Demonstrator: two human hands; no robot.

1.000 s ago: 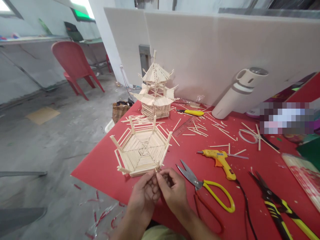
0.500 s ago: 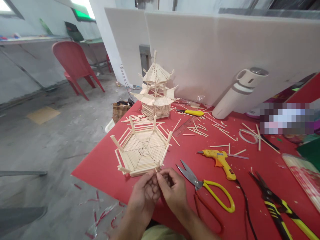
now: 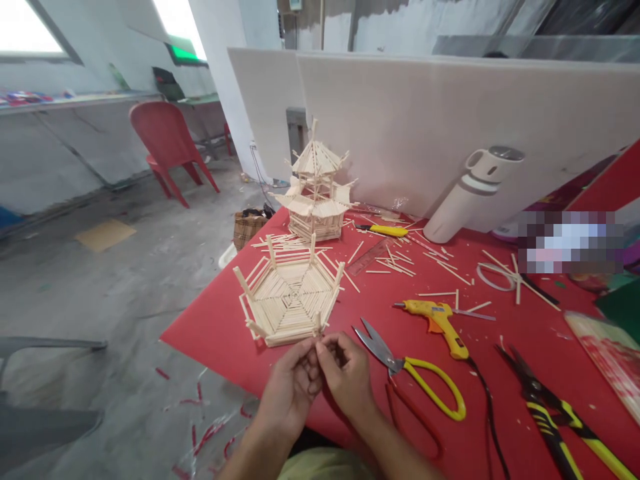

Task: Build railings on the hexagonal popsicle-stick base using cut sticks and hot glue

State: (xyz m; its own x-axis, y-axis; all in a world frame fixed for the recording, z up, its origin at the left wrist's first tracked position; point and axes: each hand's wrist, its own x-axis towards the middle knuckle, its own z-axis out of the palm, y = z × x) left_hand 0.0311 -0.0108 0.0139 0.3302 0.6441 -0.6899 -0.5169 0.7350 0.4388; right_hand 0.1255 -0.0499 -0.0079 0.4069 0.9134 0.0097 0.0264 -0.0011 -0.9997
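Observation:
A hexagonal platform of thin wooden sticks (image 3: 273, 303), with upright corner posts and low stick rails, lies on the red tabletop. My left hand (image 3: 293, 383) and my right hand (image 3: 347, 377) meet at its near right corner, just in front of a short post (image 3: 317, 321). Both have their fingers bent and thumbs pressed in. Whatever sits between the fingertips is too small and covered to name. Behind the platform stands a tiered pagoda model (image 3: 316, 208) made of the same sticks.
Scissors (image 3: 395, 365), a yellow glue gun (image 3: 440, 317) with its cord and black-and-yellow cutters (image 3: 540, 390) lie to the right. Farther back are a utility knife (image 3: 385, 230), a ruler (image 3: 369, 257), loose sticks (image 3: 397, 260) and a white bottle (image 3: 465, 200). The table edge runs along the left.
The camera view has tilted up and turned a little left, so the background sits lower and farther right. Both hands remain pinched together at the same platform corner.

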